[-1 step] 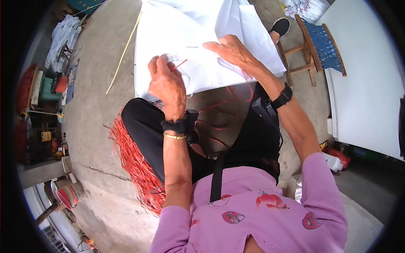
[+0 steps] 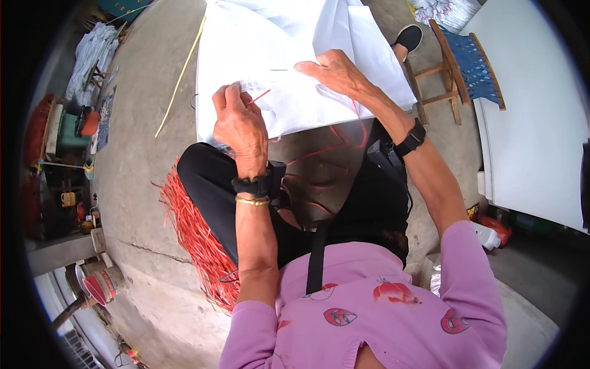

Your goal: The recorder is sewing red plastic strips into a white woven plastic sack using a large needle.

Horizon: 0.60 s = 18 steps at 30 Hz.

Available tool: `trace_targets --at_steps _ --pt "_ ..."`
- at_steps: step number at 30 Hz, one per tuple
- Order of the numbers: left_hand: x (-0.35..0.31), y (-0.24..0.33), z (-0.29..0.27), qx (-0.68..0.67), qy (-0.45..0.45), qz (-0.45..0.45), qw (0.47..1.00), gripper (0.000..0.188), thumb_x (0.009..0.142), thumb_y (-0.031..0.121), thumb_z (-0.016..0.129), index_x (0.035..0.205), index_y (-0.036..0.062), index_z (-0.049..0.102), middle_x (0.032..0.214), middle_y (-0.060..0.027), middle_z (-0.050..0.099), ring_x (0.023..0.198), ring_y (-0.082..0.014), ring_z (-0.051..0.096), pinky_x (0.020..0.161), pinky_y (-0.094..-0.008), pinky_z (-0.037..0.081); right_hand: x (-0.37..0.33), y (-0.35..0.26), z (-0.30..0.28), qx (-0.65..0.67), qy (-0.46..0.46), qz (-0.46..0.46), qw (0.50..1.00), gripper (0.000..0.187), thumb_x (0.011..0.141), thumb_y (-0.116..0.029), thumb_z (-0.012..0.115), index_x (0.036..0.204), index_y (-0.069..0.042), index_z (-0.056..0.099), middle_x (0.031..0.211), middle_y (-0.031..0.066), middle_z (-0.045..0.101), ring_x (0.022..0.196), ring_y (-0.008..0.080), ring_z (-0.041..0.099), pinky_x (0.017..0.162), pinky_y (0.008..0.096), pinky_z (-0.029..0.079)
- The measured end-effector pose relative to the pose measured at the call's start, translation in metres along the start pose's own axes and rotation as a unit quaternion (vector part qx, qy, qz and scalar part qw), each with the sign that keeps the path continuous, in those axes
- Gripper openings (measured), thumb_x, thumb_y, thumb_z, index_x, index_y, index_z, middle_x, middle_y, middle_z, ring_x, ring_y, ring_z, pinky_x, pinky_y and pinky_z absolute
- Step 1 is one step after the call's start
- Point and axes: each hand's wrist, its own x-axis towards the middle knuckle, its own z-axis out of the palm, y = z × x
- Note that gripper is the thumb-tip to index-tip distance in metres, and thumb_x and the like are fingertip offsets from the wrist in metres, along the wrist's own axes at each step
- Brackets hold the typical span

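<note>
A stack of white sheeting [image 2: 289,40], perhaps woven sacks, lies over and beyond my knees. On its near left part, my left hand [image 2: 241,123] is closed, pinching the sheeting's edge. A short red strip [image 2: 259,96] sticks out from beside its thumb. To the right, my right hand [image 2: 338,77] has its fingers pinched together above the sheeting. A thin dark needle [image 2: 279,70] points left from its fingertips; its held part is hidden. Red strand [image 2: 362,132] hangs below the right hand and trails in loose loops between my legs.
A thick bundle of red strips [image 2: 196,237] lies beside my left leg. A wooden folding stool [image 2: 452,74] with a blue woven seat stands at far right, near a shoe [image 2: 409,38]. A yellow strip [image 2: 181,80] lies on the concrete floor. A white panel [image 2: 534,123] stands at right.
My left hand has shifted slightly to the left, along with the red strip end. My right hand and the needle are almost where they were.
</note>
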Motion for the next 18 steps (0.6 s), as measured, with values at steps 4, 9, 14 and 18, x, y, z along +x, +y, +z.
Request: trace_targets --at_steps 4,9,14,18 --pt "-0.001 0.004 -0.007 0.009 -0.029 -0.007 1.0 0.009 0.076 0.009 0.061 0.083 0.0119 0.057 0.075 -0.0055 0.057 0.055 -0.0289 0.057 0.046 -0.0391 0.044 0.01 0.016 0.004 -0.165 0.006 -0.133 0.977 0.056 0.083 -0.043 0.059 0.052 0.003 0.05 0.042 0.0084 0.038 0.043 0.014 0.035 0.043 0.0348 0.034" --pt "-0.01 0.031 0.015 -0.101 0.005 0.012 0.995 0.015 0.071 0.002 0.06 0.081 0.011 0.055 0.071 -0.008 0.054 0.052 -0.0279 0.054 0.045 -0.0371 0.043 0.01 0.014 0.021 -0.145 -0.003 -0.128 0.981 0.059 0.083 -0.046 0.058 0.055 0.005 0.048 0.042 0.0136 0.037 0.042 0.0151 0.033 0.042 0.0366 0.033" --pt "-0.025 0.052 0.038 -0.132 -0.086 0.029 0.987 0.017 0.07 0.002 0.061 0.082 0.0093 0.051 0.077 -0.0067 0.052 0.051 -0.0257 0.054 0.045 -0.0352 0.043 0.016 0.018 0.039 0.099 0.002 -0.048 0.994 0.068 0.085 -0.059 0.044 0.058 0.002 0.056 0.044 0.0086 0.043 0.044 0.0189 0.042 0.046 0.0348 0.038" --pt "-0.02 0.043 0.018 -0.108 -0.025 -0.011 0.994 0.031 0.069 0.007 0.065 0.098 0.0118 0.054 0.097 -0.0067 0.056 0.056 -0.0271 0.058 0.049 -0.0353 0.046 0.022 0.014 0.039 0.158 0.018 0.0 0.987 0.058 0.082 -0.049 0.056 0.056 0.002 0.054 0.046 0.0004 0.039 0.047 0.0124 0.038 0.044 0.0313 0.034"
